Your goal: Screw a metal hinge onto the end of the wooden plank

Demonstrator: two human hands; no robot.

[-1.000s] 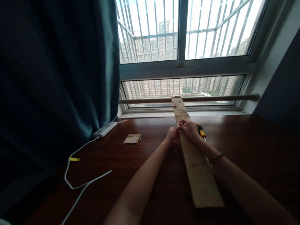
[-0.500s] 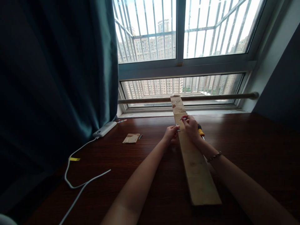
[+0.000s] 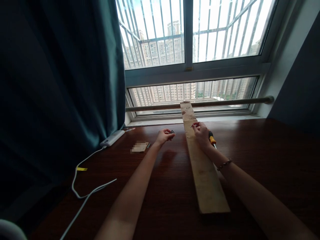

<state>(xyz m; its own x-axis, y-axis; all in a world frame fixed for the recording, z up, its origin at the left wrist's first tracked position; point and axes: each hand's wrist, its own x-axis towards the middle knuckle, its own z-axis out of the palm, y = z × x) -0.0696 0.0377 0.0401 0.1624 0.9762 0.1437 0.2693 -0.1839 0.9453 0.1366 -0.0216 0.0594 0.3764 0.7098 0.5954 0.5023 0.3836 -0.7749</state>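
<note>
A long wooden board [image 3: 206, 180] lies lengthwise on the table, with small dark marks on its left edge. My left hand [image 3: 163, 136] is off the board to the left, above the table, pinching a small metal plate [image 3: 172, 132]. Resting over the board's far half, my right hand [image 3: 201, 134] pinches a small pointed piece that looks like a screw [image 3: 192, 126]. A screwdriver [image 3: 212, 137] with a black and yellow handle shows just beyond the right hand; whether the palm touches it is hidden.
A flat wooden piece [image 3: 140, 147] lies on the left with a few screws [image 3: 149, 145] beside it. Farther left are a white power strip [image 3: 113, 138] and its white cable [image 3: 75, 180]. A horizontal rail [image 3: 230, 102] crosses before the window; a dark curtain [image 3: 110, 83] hangs at left.
My left hand has moved left, away from the board's edge, carrying the metal plate. My right hand stays over the board, still pinching the screw. The view has shifted slightly.
</note>
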